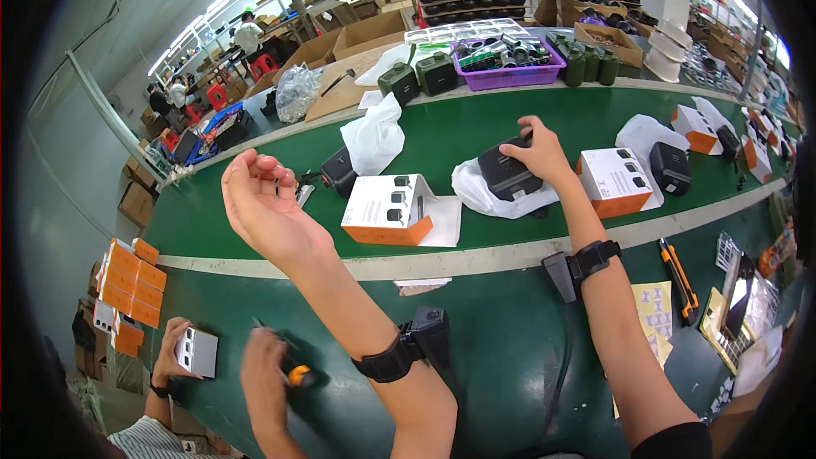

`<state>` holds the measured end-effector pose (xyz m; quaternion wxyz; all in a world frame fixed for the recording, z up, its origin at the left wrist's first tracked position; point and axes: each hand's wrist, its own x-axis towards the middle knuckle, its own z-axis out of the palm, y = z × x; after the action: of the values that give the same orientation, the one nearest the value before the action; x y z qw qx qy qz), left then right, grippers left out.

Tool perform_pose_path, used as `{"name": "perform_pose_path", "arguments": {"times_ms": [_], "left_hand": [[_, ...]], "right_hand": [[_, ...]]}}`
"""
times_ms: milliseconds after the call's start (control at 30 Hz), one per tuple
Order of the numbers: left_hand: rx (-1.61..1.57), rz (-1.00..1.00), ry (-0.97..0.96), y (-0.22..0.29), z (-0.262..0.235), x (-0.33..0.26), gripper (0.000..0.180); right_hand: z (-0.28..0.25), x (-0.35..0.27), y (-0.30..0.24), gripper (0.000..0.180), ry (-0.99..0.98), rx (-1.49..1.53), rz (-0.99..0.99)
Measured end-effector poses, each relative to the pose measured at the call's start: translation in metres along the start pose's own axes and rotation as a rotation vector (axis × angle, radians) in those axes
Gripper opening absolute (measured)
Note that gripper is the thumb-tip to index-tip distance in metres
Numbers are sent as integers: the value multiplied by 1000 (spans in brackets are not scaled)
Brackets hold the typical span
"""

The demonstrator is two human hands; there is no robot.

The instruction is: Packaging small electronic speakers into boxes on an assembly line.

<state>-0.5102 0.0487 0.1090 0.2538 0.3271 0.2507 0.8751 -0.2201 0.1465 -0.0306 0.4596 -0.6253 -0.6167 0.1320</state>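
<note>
1. Head view: bare green worktop (pixel 484 110) runs between two pale edge strips (pixel 493 263), with open room behind the row of boxes and only a slim gap between the nearest orange-and-white carton (pixel 387 208) and the white bag (pixel 467 183) beside it.
2. I count one purple basket (pixel 508 78), two green boxy devices on its left, one orange utility knife (pixel 678 280) at right, and two black wrist straps, one per forearm; cartons at far right crowd together too much to count.
3. Right hand (pixel 537 155) reaches forward over the black boxy device (pixel 503 172) lying on that bag, thumb on top, fingers curled at its far corner, gripping it; how firmly I can't tell.
4. Left hand (pixel 270 208) hangs palm up, fingers loosely bent and apart, near another black device (pixel 339 172).
5. Lower left, a co-worker's hand (pixel 172 353) holds a small white box (pixel 198 352).
</note>
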Motion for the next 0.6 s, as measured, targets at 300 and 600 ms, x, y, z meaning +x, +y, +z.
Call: {"name": "perform_pose_path", "arguments": {"times_ms": [300,600], "left_hand": [[-133,6,99,-18,-7,-2,14],[-233,120,254,25,-34,15,13]], "right_hand": [[-19,-2,-61,39,201,-156,-392],[149,13,-205,31,-545,-120,-714]]}}
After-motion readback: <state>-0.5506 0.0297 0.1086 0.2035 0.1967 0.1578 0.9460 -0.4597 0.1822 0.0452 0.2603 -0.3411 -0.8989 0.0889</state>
